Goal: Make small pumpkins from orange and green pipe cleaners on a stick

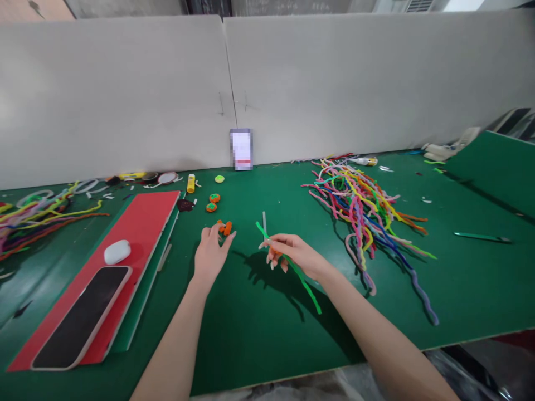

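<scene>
A fuzzy green pipe cleaner (307,285) is pinched in the fingers of the right hand (297,253) above the smooth green tabletop (246,334), its long axis slanting from the upper left, toward the upright phone (243,149), down to the lower right, with a bit of orange fuzz showing among the fingers. The left hand (209,253) has thumb and fingers parted narrowly about a small orange coil (228,228), though I cannot tell whether it grips it. Two round orange-and-green pieces (214,197) lie beyond, and a closed, rounded white earbud case (117,252) rests on the flat red board (144,223).
</scene>
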`<state>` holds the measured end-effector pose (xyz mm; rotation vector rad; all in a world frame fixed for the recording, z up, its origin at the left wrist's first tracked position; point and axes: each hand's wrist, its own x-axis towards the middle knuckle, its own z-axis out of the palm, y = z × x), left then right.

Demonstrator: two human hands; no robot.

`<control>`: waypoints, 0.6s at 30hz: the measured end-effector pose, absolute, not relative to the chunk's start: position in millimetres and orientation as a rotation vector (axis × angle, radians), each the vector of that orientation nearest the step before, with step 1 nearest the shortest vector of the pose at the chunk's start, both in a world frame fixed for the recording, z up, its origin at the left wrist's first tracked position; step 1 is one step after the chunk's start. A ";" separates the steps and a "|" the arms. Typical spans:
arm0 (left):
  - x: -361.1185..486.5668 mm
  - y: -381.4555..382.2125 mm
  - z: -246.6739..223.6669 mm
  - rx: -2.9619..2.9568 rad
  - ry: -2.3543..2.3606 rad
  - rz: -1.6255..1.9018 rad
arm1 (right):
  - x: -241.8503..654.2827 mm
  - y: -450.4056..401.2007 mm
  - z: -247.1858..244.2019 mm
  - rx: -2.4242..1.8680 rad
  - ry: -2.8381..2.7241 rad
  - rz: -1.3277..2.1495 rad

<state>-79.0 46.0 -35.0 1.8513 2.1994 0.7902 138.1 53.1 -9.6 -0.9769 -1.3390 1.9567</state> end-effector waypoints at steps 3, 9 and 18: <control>-75.9 45.1 -41.1 1.932 2.271 0.673 | 137.1 50.9 -8.4 -0.930 -1.452 1.976; -81.6 49.1 -44.1 1.881 2.123 0.760 | 140.0 55.0 -15.1 -0.943 -1.498 1.956; -77.0 50.5 -31.9 1.282 1.556 0.961 | 139.1 58.3 -20.9 -1.014 -1.507 1.860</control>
